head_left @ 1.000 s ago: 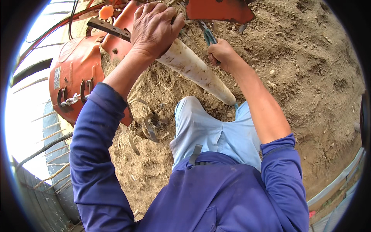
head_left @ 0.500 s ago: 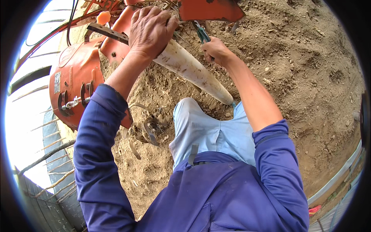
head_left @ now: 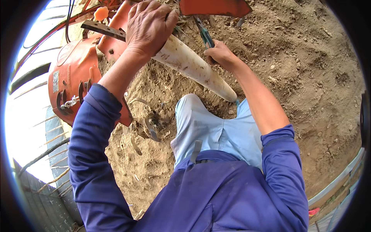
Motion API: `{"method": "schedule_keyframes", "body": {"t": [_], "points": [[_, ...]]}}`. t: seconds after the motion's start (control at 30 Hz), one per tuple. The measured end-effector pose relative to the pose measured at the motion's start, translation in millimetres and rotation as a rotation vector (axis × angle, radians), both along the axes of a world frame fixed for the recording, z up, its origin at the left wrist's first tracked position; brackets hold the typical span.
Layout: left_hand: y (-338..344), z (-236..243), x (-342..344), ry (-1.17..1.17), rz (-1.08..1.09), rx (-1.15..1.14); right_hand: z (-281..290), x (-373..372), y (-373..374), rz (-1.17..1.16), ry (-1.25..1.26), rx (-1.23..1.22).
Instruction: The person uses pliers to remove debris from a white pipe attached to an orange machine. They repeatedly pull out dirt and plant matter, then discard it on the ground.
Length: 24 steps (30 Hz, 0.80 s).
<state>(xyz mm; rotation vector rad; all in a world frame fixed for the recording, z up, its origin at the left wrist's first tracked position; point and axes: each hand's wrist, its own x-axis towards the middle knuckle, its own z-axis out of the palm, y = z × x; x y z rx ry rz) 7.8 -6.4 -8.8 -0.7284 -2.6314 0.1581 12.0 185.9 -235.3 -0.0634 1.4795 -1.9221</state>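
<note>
Curls the left hand (head_left: 148,31) over the upper end of the slanting white pipe (head_left: 199,70), with exact hold hidden, and clasps a green-handled tool (head_left: 206,38) in the right hand (head_left: 221,53) near the orange plate (head_left: 215,7), apparently mid-work, with completion not yet shown.

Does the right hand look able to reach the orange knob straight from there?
Probably not directly: the left hand is in between, at the upper end of the white pipe, and the right hand is holding pliers. The orange knob lies beyond, upper left.
</note>
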Motion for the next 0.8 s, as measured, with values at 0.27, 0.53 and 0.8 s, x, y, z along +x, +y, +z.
{"method": "schedule_keyframes", "body": {"t": [0.27, 0.53, 0.8], "points": [[9.9, 10.6, 1.6, -0.040, -0.005, 0.085, -2.9, -11.3, -8.4, -0.165, -0.307, -0.199], [5.8, 6.4, -0.5, -0.031, 0.032, 0.068, -5.9, -12.6, 0.9, -0.151, -0.310, -0.268], [6.6, 5.7, 0.3, -0.020, 0.024, 0.074, -16.1, -20.3, 32.4, 0.044, -0.031, 0.126]]}}
